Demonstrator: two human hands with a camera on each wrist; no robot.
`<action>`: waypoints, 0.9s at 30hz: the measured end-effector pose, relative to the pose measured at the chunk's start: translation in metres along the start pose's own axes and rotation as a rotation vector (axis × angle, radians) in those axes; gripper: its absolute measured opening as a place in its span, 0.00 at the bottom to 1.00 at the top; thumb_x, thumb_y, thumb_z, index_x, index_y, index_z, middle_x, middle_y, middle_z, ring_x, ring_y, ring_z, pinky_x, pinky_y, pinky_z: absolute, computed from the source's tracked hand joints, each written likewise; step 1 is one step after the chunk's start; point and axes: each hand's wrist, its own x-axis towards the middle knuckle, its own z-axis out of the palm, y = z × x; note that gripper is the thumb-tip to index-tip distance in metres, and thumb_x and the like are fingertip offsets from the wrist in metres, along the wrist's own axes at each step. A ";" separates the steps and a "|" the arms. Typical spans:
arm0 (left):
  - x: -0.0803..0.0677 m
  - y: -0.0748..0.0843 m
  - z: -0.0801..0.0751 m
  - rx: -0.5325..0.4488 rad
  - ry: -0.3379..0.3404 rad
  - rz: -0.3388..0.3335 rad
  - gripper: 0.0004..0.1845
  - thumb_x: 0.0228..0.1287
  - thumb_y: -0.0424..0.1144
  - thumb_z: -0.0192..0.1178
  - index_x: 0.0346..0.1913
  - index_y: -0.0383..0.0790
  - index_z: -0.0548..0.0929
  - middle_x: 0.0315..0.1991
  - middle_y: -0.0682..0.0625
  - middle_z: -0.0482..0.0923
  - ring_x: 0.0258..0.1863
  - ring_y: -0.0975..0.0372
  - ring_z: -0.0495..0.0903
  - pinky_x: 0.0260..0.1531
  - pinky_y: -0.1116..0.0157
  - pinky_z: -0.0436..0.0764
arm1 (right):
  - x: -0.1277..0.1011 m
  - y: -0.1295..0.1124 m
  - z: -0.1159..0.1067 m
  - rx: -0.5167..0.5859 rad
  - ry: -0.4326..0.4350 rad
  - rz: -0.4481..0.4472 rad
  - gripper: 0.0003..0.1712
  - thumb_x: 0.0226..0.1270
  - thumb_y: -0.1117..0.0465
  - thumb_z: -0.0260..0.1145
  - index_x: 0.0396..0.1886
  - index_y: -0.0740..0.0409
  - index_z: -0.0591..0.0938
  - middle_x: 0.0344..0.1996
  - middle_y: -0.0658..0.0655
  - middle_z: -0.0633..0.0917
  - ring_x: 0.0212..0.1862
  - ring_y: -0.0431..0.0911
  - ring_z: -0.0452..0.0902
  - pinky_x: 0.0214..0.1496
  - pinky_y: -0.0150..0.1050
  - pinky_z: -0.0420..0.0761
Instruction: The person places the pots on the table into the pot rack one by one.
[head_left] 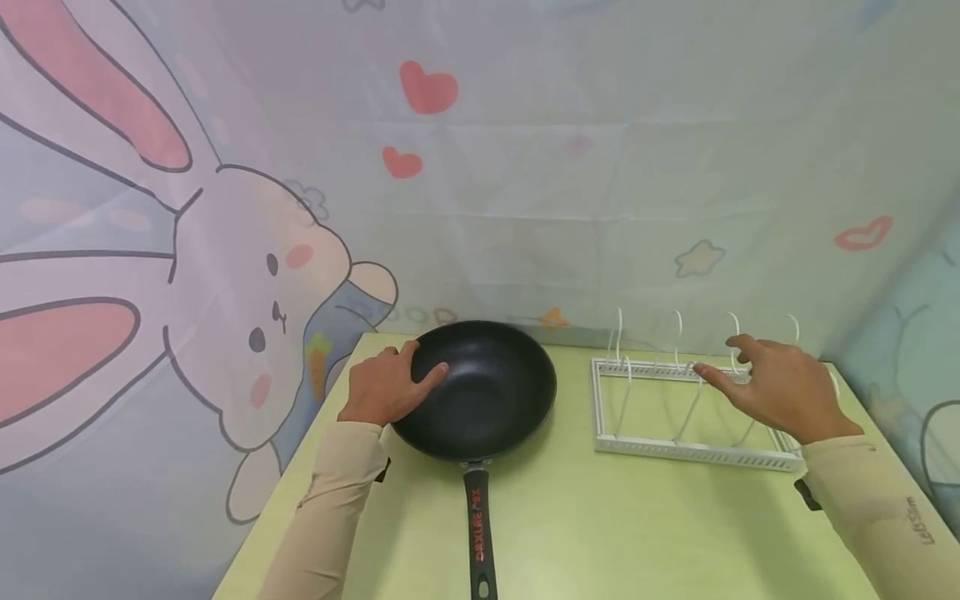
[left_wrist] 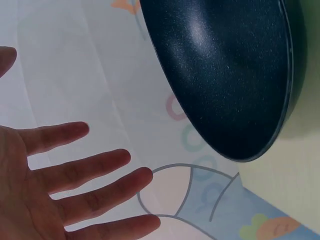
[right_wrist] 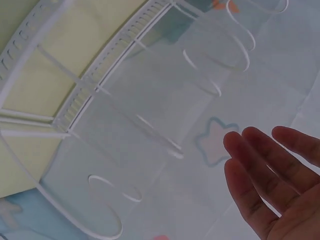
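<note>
A black wok-like frying pan [head_left: 480,392] rests on the table, its dark handle [head_left: 480,533] with red lettering pointing toward me. My left hand [head_left: 386,385] hovers at the pan's left rim in the head view. Its fingers are spread and hold nothing in the left wrist view, apart from the pan [left_wrist: 225,75]. On the right stands a white wire rack [head_left: 697,450] with a slotted rectangular base and several curved wire loops. Over the rack's right side is my right hand [head_left: 787,387], fingers extended. The right wrist view shows that hand [right_wrist: 285,185] beside the wire loops, holding nothing.
The pale green tabletop [head_left: 585,525] ends at a fabric backdrop [head_left: 525,217] printed with hearts, a star and a large rabbit. Side backdrops hang close along the table's left and right edges.
</note>
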 end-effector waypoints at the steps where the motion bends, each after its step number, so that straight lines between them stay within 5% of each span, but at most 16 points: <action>1: -0.001 0.000 0.002 -0.008 0.007 -0.005 0.43 0.66 0.73 0.47 0.69 0.42 0.74 0.52 0.37 0.83 0.29 0.49 0.82 0.25 0.51 0.81 | -0.002 -0.003 0.001 0.015 0.003 -0.003 0.38 0.66 0.33 0.62 0.56 0.63 0.80 0.38 0.66 0.90 0.33 0.57 0.86 0.17 0.39 0.72; 14: -0.038 0.002 0.030 -0.123 0.105 -0.083 0.35 0.66 0.66 0.55 0.57 0.38 0.81 0.45 0.39 0.85 0.31 0.47 0.85 0.27 0.50 0.83 | -0.016 -0.030 0.012 0.216 0.075 -0.043 0.28 0.68 0.43 0.66 0.49 0.65 0.84 0.34 0.64 0.90 0.28 0.47 0.86 0.31 0.49 0.83; 22: -0.059 -0.002 0.044 -0.193 0.144 -0.135 0.28 0.64 0.62 0.59 0.44 0.37 0.85 0.36 0.42 0.84 0.25 0.50 0.81 0.24 0.51 0.81 | -0.030 -0.049 0.029 0.334 0.080 -0.025 0.23 0.67 0.47 0.69 0.48 0.62 0.84 0.32 0.60 0.91 0.26 0.41 0.86 0.28 0.33 0.80; 27: -0.073 -0.001 0.055 -0.274 0.117 -0.201 0.25 0.64 0.60 0.60 0.42 0.39 0.86 0.33 0.44 0.86 0.24 0.54 0.81 0.20 0.57 0.77 | -0.038 -0.062 0.045 0.376 0.037 -0.008 0.22 0.67 0.47 0.69 0.50 0.59 0.84 0.33 0.56 0.91 0.27 0.39 0.85 0.29 0.32 0.79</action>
